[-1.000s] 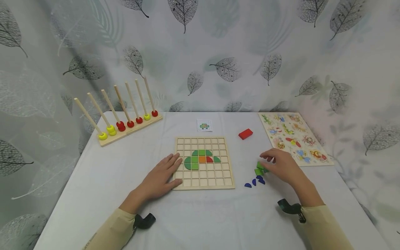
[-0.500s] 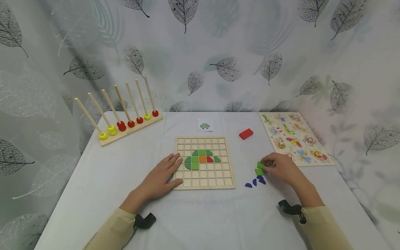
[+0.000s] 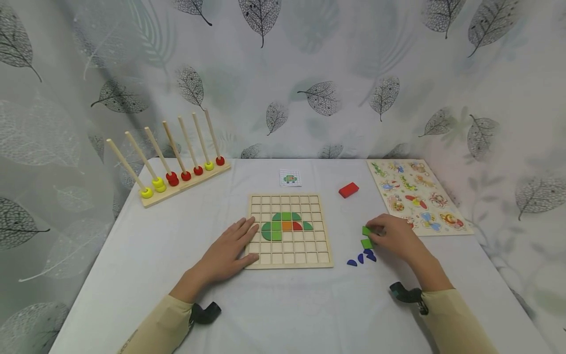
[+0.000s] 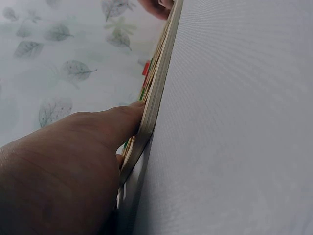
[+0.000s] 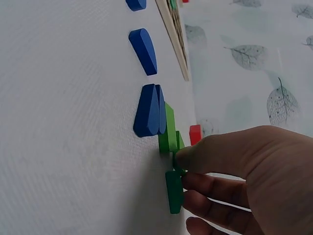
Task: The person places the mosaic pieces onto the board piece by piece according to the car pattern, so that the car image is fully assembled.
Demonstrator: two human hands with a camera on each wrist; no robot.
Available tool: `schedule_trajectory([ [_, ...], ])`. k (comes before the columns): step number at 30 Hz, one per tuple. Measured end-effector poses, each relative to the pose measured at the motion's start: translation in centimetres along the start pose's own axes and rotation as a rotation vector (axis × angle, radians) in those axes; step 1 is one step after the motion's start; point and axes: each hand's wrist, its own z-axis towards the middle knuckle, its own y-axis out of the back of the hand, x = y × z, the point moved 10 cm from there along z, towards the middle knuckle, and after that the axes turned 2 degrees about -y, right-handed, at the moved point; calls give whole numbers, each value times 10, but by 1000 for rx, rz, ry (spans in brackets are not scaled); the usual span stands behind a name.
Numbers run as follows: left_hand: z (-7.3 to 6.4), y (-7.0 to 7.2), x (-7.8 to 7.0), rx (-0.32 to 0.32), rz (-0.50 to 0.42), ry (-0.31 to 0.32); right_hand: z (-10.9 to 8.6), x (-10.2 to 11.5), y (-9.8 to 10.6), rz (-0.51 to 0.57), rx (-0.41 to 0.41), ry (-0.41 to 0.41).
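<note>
Your left hand touches the left edge of the grid board, the card lies behind that board, the peg stand behind-left, and loose pieces right, at your right hand.

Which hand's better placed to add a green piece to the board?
Likely right: the right hand is at the green pieces; the left hand rests on the board, away from them.

The left hand, on the desk's left half, lies palm down, fingers extended and thumb spread apart from them. The right hand, toward the desk's right edge, pinches with thumb and forefinger, its other fingers bent. The left sleeve and right sleeve slant inward, both wrists bare past the cuffs.
</note>
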Motion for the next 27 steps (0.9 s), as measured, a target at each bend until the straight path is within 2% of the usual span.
schedule_trajectory([
  [8,0,0,0,6,-4,-1,2,4,-1,-30,7,-9],
  [27,-1,1,-1,4,-2,2,7,6,-2,-12,9,-19],
])
